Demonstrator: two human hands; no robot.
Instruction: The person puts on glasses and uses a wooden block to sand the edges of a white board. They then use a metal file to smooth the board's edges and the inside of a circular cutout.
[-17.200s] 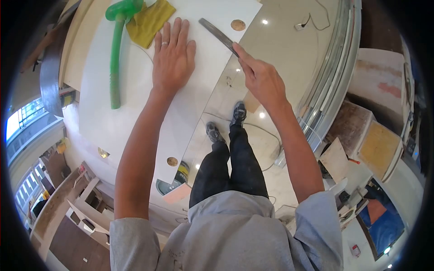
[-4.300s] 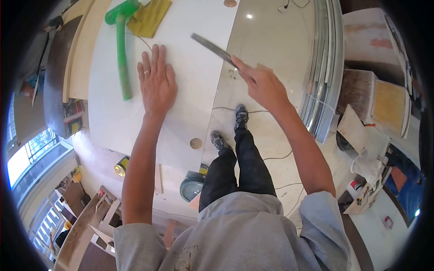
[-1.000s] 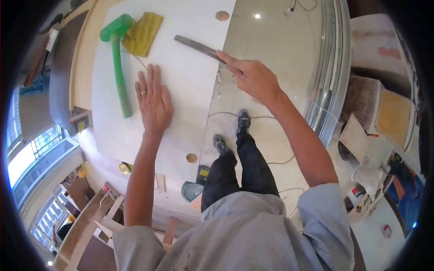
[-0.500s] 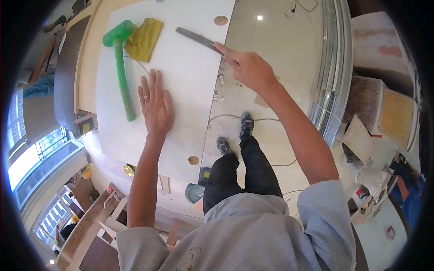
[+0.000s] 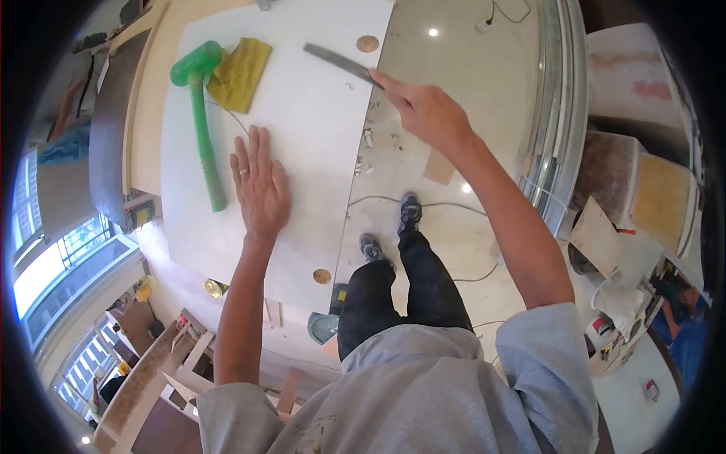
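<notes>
My left hand (image 5: 261, 185) lies flat on a white panel (image 5: 310, 189), fingers stretched out and a ring on one of them. In my right hand (image 5: 429, 113) is a long flat file (image 5: 340, 62), gripped at its near end. The file reaches over the panel's right edge, its far end pointing up and left. Left of my left hand rests a green mallet (image 5: 203, 132). A folded yellow cloth (image 5: 240, 74) lies beside the mallet's head.
Two round holes, one upper (image 5: 367, 44) and one lower (image 5: 322, 276), sit near the panel's right edge. White scraps (image 5: 368, 138) and a cable (image 5: 446, 203) lie on the floor. Long metal profiles (image 5: 556, 121) stand at the right. Below the panel is a teal bucket (image 5: 323, 327).
My right hand has moved a little to the right with the file, drawing it along the panel's edge. My left hand stays flat on the panel.
</notes>
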